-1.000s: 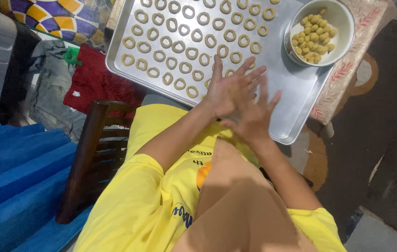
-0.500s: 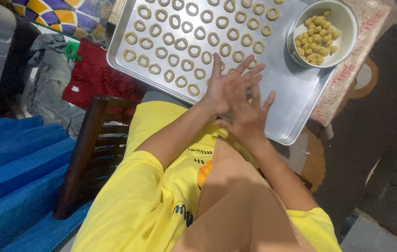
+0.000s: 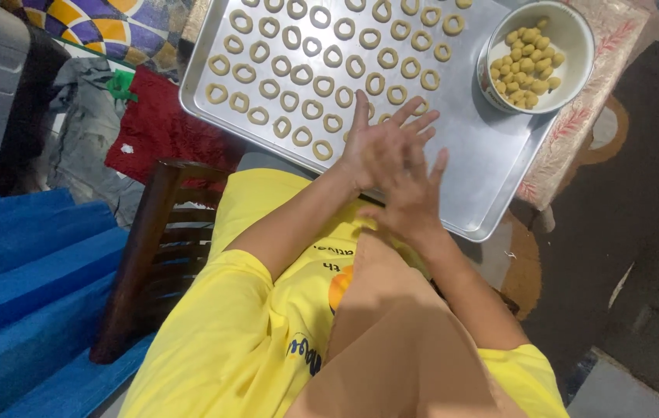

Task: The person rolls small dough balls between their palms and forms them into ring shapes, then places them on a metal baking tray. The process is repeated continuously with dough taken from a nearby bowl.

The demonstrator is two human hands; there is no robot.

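left hand (image 3: 379,143) flat on right hand (image 3: 407,197), palms pressed, fingers spread, over tray (image 3: 484,162) near edge | dough rings (image 3: 321,66) on tray | bowl (image 3: 569,39) at tray corner, dough balls (image 3: 527,66) inside

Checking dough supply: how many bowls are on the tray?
1: a white bowl holding small dough balls at the far right corner of the tray. The tray's far edge is cropped, so another may be hidden.

Bare tray (image 3: 492,166) lies open just right of the right hand (image 3: 407,193); dough rings (image 3: 302,77) crowd the far left, and the white bowl (image 3: 538,54) blocks the far right.
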